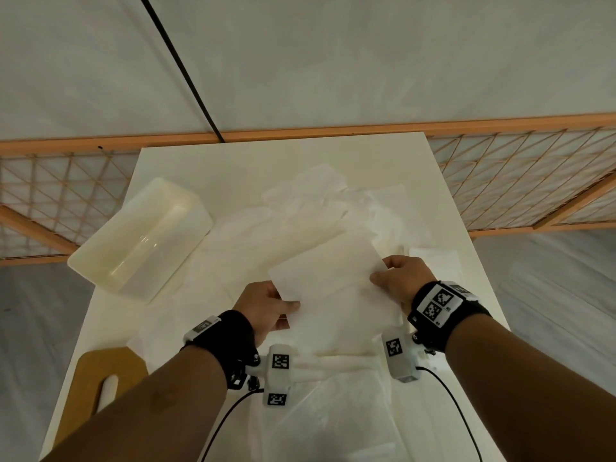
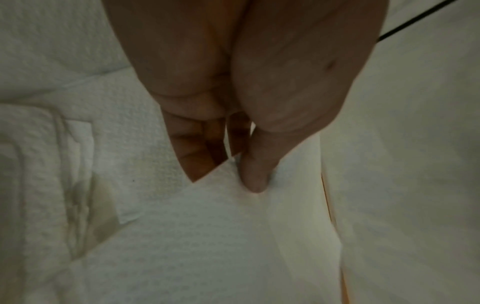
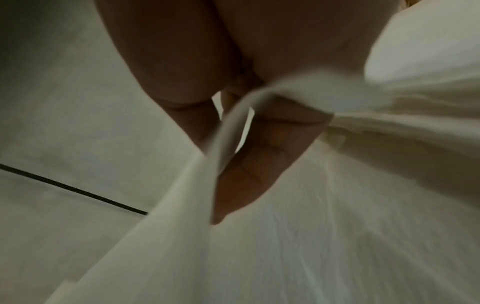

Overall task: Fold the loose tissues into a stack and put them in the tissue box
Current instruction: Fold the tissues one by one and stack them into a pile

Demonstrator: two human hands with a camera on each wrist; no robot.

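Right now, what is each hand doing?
Left hand: pinches the tissue sheet at its left edge.
Right hand: pinches the same sheet at its right edge.

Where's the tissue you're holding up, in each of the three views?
Head: the held tissue sits centre, between left hand and right hand.
Left wrist: it fills the lower centre, under the thumb.
Right wrist: it drapes from centre to lower right.
Shared landmark: the black cable.

- Head view looks down from above onto the table (image 1: 233, 168) and both forearms.
- Each wrist view looks along its palm, very close.
- All three share the held tissue (image 1: 330, 288).
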